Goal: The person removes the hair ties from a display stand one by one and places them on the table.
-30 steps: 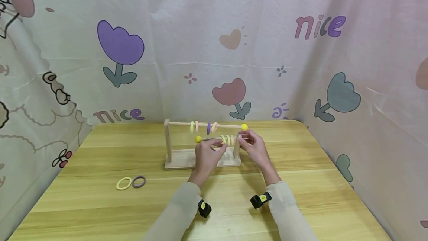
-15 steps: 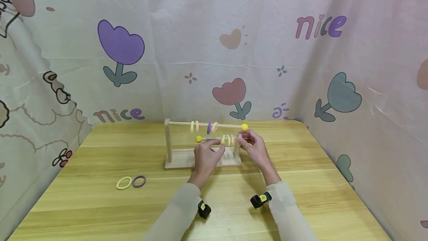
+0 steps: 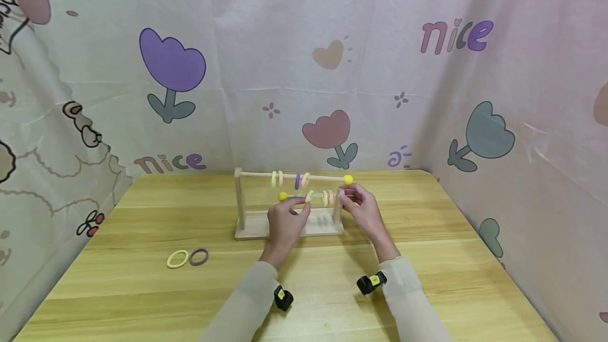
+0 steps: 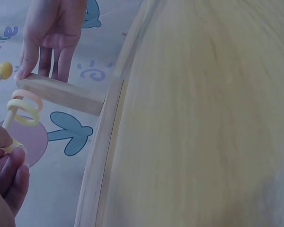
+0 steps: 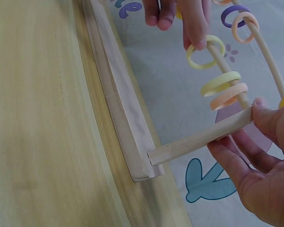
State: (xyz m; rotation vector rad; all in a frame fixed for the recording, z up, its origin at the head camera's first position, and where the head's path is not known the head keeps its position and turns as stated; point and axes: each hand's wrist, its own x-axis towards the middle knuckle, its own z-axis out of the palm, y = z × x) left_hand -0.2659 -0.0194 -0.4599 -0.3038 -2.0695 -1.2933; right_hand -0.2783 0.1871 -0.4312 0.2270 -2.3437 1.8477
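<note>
A wooden rack (image 3: 256, 231) with two ball-ended rods stands on the table. My left hand (image 3: 286, 224) pinches a yellow ring (image 5: 206, 57) hanging on the lower rod. Nearer the short post hang another yellow ring (image 5: 220, 83) and a peach ring (image 5: 228, 96), apart from the pinched one. My right hand (image 3: 364, 211) grips the top of the short post (image 5: 199, 137) between thumb and fingers. On the upper rod hang a green ring (image 3: 273, 179), a purple ring (image 3: 297, 180) and two peach rings, which neither hand touches.
Left of the rack, a loose yellow ring (image 3: 178, 259) and a loose purple ring (image 3: 199, 256) lie side by side on the wooden table (image 3: 119, 300). A printed cloth (image 3: 266, 30) hangs behind the table and at its sides.
My left hand has moved left along the lower rod with the yellow ring, opening a gap to the other two rings. My right hand stays on the post.
</note>
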